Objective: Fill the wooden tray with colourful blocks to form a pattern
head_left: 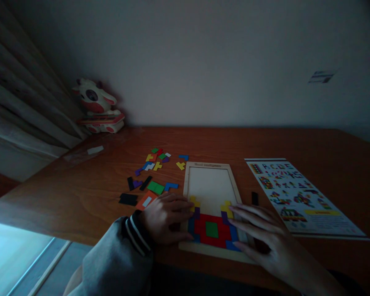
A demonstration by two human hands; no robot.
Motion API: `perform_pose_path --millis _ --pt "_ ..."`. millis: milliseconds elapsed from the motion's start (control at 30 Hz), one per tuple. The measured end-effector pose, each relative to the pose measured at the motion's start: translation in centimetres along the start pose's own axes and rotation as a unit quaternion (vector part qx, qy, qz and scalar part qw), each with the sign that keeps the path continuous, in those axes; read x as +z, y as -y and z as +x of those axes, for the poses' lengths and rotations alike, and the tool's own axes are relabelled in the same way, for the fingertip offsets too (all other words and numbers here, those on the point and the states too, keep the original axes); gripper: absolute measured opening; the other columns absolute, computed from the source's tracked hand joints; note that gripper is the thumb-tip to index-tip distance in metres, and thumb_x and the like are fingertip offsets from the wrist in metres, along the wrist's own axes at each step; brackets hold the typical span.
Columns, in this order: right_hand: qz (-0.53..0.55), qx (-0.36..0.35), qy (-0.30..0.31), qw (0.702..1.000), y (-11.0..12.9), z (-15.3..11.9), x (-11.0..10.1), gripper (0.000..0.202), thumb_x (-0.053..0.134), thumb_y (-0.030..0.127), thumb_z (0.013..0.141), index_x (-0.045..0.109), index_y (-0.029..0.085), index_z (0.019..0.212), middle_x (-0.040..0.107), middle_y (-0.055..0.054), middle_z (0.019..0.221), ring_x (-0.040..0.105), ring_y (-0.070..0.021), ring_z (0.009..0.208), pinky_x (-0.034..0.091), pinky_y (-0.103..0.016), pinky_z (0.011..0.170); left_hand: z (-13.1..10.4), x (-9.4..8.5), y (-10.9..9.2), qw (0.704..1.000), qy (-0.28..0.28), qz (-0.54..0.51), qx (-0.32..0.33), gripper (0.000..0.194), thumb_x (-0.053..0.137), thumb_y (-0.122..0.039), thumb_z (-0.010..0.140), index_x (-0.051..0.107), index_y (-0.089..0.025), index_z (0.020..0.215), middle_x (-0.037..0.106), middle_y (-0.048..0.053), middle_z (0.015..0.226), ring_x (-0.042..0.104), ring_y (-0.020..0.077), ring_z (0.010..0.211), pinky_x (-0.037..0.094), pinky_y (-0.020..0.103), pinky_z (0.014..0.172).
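Note:
A wooden puzzle tray [209,165] lies before me, its lower part filled with coloured puzzle pieces. A green piece [211,230] sits at the centre of a red block [200,226], with blue, purple and yellow pieces around it. My left hand [168,216] lies over the tray's left rim, fingers stretched out, tips at the yellow piece [194,201] and the blue ones on that side. My right hand [269,234] spreads its fingers across the right rim. Its fingertips reach the right-hand yellow piece [227,207] and the blue pieces below. Neither hand grips anything visible.
Several loose pieces, among them a green one [156,188] and a black one [128,199], lie left of the tray. A printed pattern sheet [299,193] is at the right, near a black piece [254,198]. A cow toy [98,107] stands at the back left.

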State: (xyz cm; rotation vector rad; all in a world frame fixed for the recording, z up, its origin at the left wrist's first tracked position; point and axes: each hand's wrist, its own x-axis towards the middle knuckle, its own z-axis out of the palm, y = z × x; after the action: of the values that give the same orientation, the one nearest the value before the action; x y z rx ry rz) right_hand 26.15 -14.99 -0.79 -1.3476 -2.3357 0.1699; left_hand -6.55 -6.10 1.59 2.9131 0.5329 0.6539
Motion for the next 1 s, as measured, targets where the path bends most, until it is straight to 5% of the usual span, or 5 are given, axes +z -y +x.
perform_pose_path --millis 267,467,700,867,1000 --pt "0.012 0.008 -0.020 1.000 0.1 0.2 -0.4 0.043 0.069 0.042 0.084 0.064 0.038 0.127 0.062 -0.001 0.137 0.057 -0.0277 0.126 0.053 -0.048 0.101 0.2 0.1 0.0 1.000 -0.012 -0.007 0.002 0.047 0.069 -0.054 0.083 0.070 -0.017 0.113 0.071 0.014 0.114 0.064 0.0291 0.107 0.056 0.046 0.086" --pt "-0.012 0.120 -0.109 0.987 -3.2 -0.6 -0.7 0.039 0.056 0.047 0.092 0.065 0.028 0.124 0.063 -0.007 0.135 0.061 -0.0300 0.121 0.051 -0.054 0.101 0.2 -0.4 0.3 0.999 -0.051 -0.002 -0.005 0.038 0.068 -0.044 0.087 0.068 -0.017 0.113 0.071 0.013 0.113 0.065 0.0267 0.106 0.057 0.043 0.084" --pt "-0.003 0.137 -0.090 0.987 -6.0 -0.6 -0.8 0.045 0.056 0.058 0.088 0.067 0.025 0.117 0.070 -0.009 0.121 0.065 -0.0304 0.113 0.051 -0.055 0.097 0.2 -0.4 0.4 0.999 -0.052 0.017 -0.005 0.034 0.067 -0.041 0.088 0.067 -0.016 0.112 0.072 0.013 0.111 0.067 0.0277 0.103 0.058 0.044 0.081" --pt "0.018 0.156 -0.107 0.982 -4.5 -0.2 -1.8 0.048 0.063 0.057 0.085 0.063 0.025 0.121 0.069 -0.009 0.121 0.065 -0.0301 0.113 0.053 -0.051 0.097 0.3 -0.5 0.2 0.999 -0.037 0.014 -0.002 0.034 0.066 -0.041 0.089 0.067 -0.017 0.112 0.071 0.013 0.113 0.066 0.0282 0.104 0.058 0.043 0.080" --pt "0.056 0.105 -0.053 0.991 -1.9 0.2 -1.8 0.039 0.063 0.047 0.088 0.063 0.031 0.123 0.064 -0.006 0.131 0.061 -0.0255 0.120 0.052 -0.045 0.101 0.3 -0.5 0.3 0.999 -0.029 0.015 0.001 0.034 0.066 -0.042 0.089 0.067 -0.017 0.112 0.070 0.012 0.116 0.066 0.0281 0.105 0.057 0.043 0.081"
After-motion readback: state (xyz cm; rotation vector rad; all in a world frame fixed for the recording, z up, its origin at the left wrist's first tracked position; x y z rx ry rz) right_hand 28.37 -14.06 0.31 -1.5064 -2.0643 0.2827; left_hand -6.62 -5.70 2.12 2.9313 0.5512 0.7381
